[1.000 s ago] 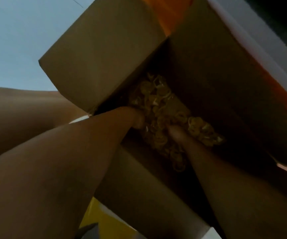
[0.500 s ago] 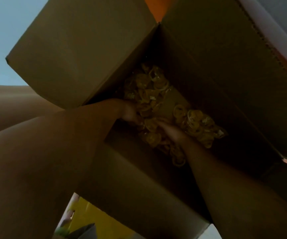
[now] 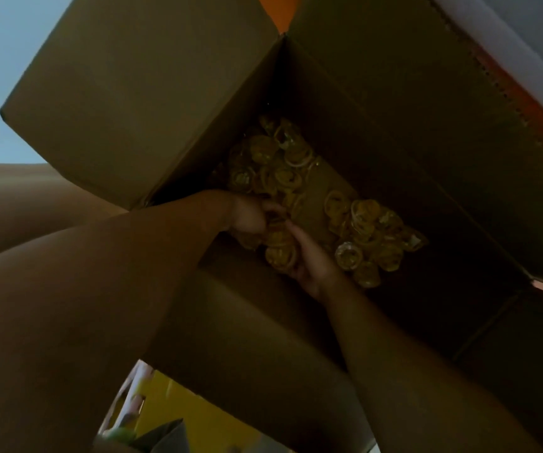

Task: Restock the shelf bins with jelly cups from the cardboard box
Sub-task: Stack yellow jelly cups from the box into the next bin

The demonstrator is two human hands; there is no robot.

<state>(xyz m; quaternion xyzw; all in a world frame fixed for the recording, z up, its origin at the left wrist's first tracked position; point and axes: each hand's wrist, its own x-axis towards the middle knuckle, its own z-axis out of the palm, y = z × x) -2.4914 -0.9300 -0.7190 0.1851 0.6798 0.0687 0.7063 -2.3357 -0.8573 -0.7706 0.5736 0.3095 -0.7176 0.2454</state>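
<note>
Jelly cups [image 3: 361, 223] lie heaped on the bottom of the cardboard box [image 3: 126, 93]. I see one clump caught between both hands: the left hand [image 3: 250, 220] curls its fingers over it, and the right hand [image 3: 311, 263] grasps it from beneath.

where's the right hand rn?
Head view, centre: the right hand is down inside the box, gripping a clump of cups, just right of the left hand.

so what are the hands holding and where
The left hand and right hand clasp a cluster of jelly cups between them, gripping its opposite sides, inside the cardboard box.
</note>
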